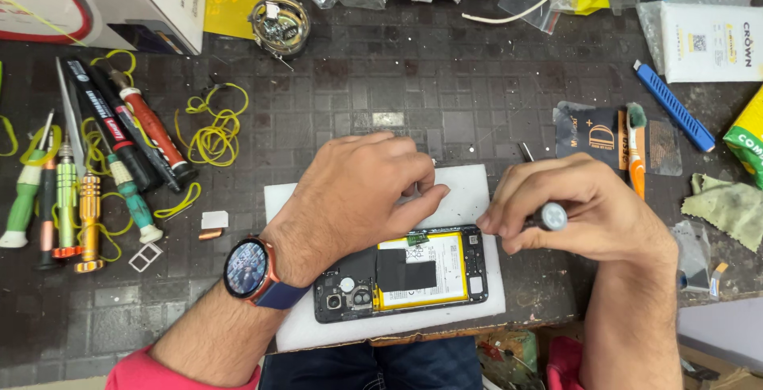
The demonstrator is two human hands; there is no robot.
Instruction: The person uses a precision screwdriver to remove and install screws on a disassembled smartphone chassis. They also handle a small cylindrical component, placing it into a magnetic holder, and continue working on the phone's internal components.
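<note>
1. The dark workbench filled the whole view, with tools and bags along its edges
2. A white pad lay at the near edge of the workbench, and the opened phone lay on it with its back cover off, so the yellow battery was visible
3. The left hand rested on the pad just above the phone; its fingers were curled and pressed together, the thumb stretched toward the top edge of the phone, and I cannot tell if they held something
4. The right hand was at the right end of the phone, its fingers closed around a screwdriver, of which only the round end of the handle showed
5. A watch with a round face sat on the left wrist
6. A row of other screwdrivers lay well apart at the left, among yellow rubber bands
7. A blue knife lay at the far right
</note>
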